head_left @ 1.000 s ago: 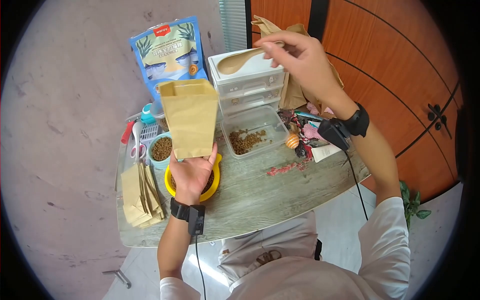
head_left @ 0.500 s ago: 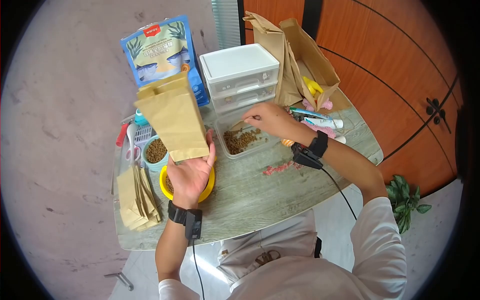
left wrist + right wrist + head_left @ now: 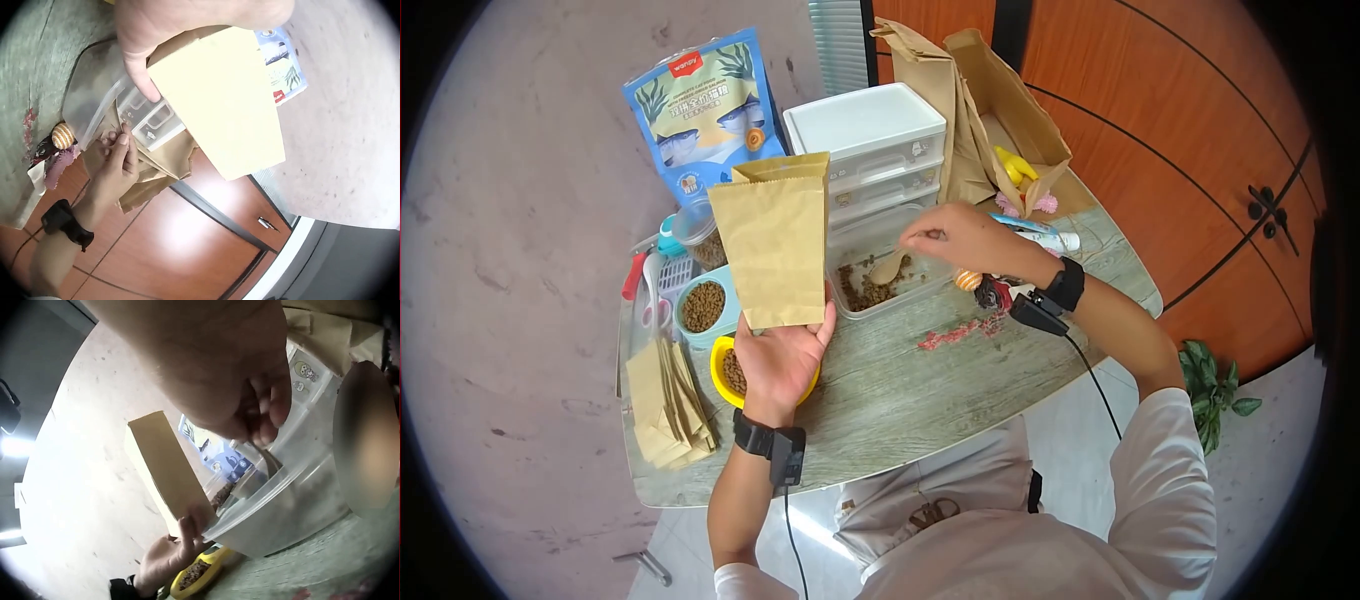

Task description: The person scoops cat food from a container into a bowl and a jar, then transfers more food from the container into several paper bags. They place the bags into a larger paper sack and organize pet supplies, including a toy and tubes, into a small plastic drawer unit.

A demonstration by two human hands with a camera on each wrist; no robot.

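My left hand [image 3: 782, 365] grips a brown paper bag [image 3: 772, 245] by its bottom, palm upward. The bag stands upright with its mouth at the top, and its inside is hidden. In the right wrist view, the left hand's fingers [image 3: 186, 532] curl at the bag's lower end. Over a clear plastic box [image 3: 928, 292], my right hand [image 3: 968, 240] pinches the handle of a light brown spoon [image 3: 888, 268]. The spoon's bowl points down into the box, at the brown kibble [image 3: 864, 294] on its floor.
A yellow bowl [image 3: 720, 372] and a pale blue bowl [image 3: 725, 318] hold kibble. Folded paper bags [image 3: 662, 405] lie at the left. Behind stand a blue cat food pouch [image 3: 700, 110], white drawers [image 3: 865, 120] and large paper bags [image 3: 925, 90]. A striped ball [image 3: 968, 280] lies right of the box.
My right hand has come down from above the drawers into the box with the spoon, which now dips at the kibble. The left hand's paper bag tilted left, then came upright again.
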